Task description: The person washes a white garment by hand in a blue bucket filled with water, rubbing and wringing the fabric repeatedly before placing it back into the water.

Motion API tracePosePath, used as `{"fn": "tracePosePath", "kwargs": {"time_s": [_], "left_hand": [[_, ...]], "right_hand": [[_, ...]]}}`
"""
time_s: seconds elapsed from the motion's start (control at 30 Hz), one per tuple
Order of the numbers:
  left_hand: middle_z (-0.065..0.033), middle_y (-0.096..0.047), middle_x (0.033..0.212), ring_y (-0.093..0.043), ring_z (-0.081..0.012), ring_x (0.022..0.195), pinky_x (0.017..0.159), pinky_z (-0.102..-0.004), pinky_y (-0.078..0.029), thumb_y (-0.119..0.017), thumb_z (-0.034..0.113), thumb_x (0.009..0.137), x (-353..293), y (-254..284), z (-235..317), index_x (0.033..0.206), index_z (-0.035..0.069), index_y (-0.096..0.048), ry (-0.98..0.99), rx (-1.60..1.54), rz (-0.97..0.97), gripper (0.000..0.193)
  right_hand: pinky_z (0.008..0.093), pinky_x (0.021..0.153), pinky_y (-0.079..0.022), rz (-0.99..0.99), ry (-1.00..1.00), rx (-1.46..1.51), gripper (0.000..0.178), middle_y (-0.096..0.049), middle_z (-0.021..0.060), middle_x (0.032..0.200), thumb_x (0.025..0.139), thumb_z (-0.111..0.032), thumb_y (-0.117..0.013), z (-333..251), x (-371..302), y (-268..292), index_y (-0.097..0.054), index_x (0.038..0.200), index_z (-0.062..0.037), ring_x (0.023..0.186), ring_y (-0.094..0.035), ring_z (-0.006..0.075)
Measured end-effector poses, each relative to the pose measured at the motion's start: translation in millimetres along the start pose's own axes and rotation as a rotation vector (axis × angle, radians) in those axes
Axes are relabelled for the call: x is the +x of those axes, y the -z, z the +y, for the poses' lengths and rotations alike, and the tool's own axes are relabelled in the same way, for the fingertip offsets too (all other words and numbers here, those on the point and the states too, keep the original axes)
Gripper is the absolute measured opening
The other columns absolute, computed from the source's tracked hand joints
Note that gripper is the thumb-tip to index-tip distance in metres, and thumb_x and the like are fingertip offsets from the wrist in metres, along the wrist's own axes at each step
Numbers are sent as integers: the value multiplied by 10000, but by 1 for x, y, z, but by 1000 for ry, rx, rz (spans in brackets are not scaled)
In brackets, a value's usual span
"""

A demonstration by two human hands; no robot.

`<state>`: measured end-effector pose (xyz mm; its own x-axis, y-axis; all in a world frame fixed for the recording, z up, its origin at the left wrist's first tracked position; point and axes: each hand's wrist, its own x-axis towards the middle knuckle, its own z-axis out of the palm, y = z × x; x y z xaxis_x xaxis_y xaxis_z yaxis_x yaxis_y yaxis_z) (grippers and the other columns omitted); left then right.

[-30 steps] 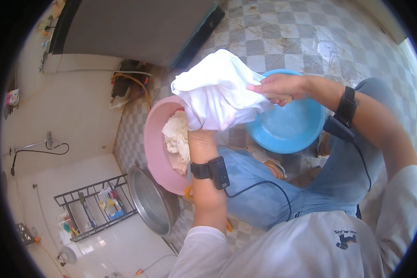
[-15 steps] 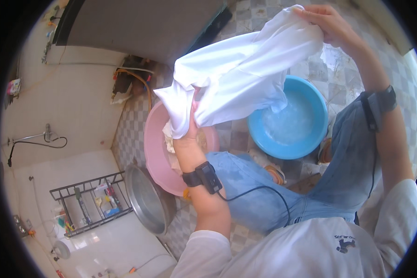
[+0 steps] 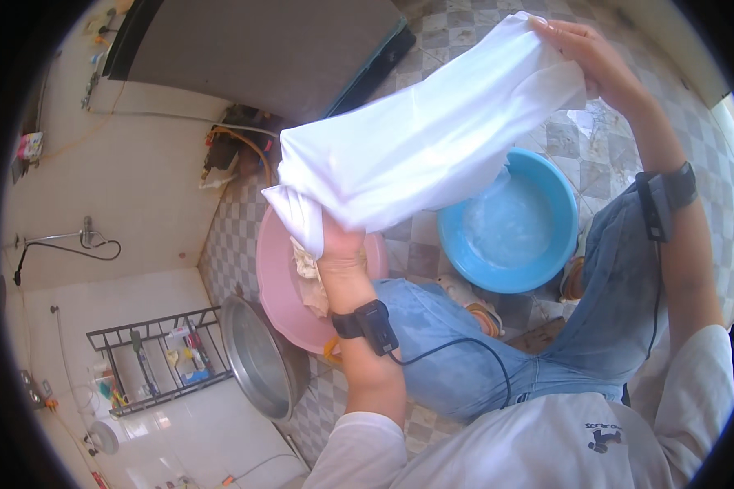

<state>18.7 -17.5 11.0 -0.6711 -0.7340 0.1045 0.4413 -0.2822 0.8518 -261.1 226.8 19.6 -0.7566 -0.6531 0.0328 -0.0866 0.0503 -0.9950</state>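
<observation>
A white cloth garment is stretched between my two hands in front of me. At its upper right end, my right hand pinches the edge between thumb and fingers. My left hand is at the lower left end, over the pink basin; the fabric covers most of its fingers, and it is closed on the cloth. Below the garment stands a blue basin with cloudy, sudsy water. The pink basin holds some beige cloth, partly hidden by my left wrist.
A large metal basin leans beside the pink one. Against the left wall is a black rack with toothbrushes and small items. A wall tap is farther up. A dark grey panel stands at the top, over checkered tile floor.
The garment is pulled flatter and wider between my hands. My left hand is slightly lower and more covered by cloth; my right hand has shifted slightly right and down.
</observation>
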Motion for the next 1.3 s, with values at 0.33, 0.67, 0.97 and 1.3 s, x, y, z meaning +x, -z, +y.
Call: {"fn": "tracePosePath", "kwargs": {"time_s": [0.33, 0.67, 0.97, 1.3], "left_hand": [[-116, -500, 1261, -503, -262, 1142, 949, -444, -449, -261, 436, 966, -1, 11, 9, 1309, 51, -407, -118, -103, 78, 535], [-143, -558, 1155, -571, -283, 1022, 884, -451, -499, -404, 214, 913, 23, 13, -3, 1256, 7, -459, -174, 104, -94, 403], [-156, -602, 1068, -604, -263, 948, 829, -408, -520, -536, 78, 828, 19, 16, -10, 1153, -30, -545, -265, 332, -48, 343], [-165, -515, 1264, -539, -287, 1109, 942, -441, -456, -425, 261, 949, 21, 34, 0, 1299, -6, -440, 9, 81, -68, 440]], "right_hand": [[195, 346, -337, -607, -212, -504, 245, -584, 22, 573, 859, -225, -602, -18, -20, 1, -698, 827, -2, 391, -484, 92], [378, 550, -475, -1402, 250, -354, 246, -575, 172, 571, 766, -214, -577, 11, -141, -118, -622, 693, 17, 567, -599, 296], [426, 449, -463, -1187, 475, -590, 323, -579, 211, 580, 701, -70, -570, -12, -176, -121, -538, 949, 134, 553, -613, 372], [268, 468, -490, -1040, 651, -148, 233, -621, 92, 881, 879, -168, -520, 12, -50, -10, -650, 953, 10, 607, -622, 198]]}}
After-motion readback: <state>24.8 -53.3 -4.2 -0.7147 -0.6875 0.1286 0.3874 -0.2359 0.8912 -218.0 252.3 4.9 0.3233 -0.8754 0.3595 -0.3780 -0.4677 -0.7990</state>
